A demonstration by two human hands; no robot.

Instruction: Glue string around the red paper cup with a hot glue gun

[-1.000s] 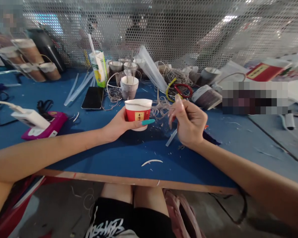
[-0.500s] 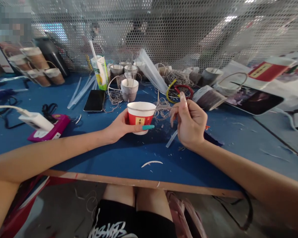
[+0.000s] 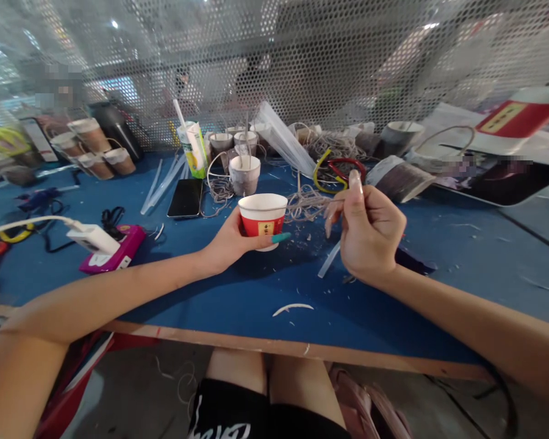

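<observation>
My left hand (image 3: pixel 226 245) is wrapped round a red and white paper cup (image 3: pixel 261 210), its thumb with a long teal nail lying across the front. The cup stands upright just above the table, mouth up. To its right, my right hand (image 3: pixel 370 235) is closed in a pinch, thumb on top. A thin strand of twine (image 3: pixel 318 201) runs from near the cup's rim to those fingers; the exact grip is partly hidden. Behind the cup lies a loose tangle of twine (image 3: pixel 302 210). A small twine-covered cup (image 3: pixel 245 177) stands farther back.
On the blue table (image 3: pixel 238 305) are a black phone (image 3: pixel 185 198), a drink carton (image 3: pixel 193 149), scissors (image 3: pixel 348 169), clear glue sticks (image 3: pixel 286 143) and a purple power strip (image 3: pixel 119 250). Several wrapped cups stand left and back. A tablet (image 3: pixel 503 183) lies right; perforated metal screen (image 3: pixel 320 67) behind.
The view has swung slightly to the left, so everything sits farther right. My right hand is a little farther from the cup, with the strand stretched between; the left hand's hold is unchanged.
</observation>
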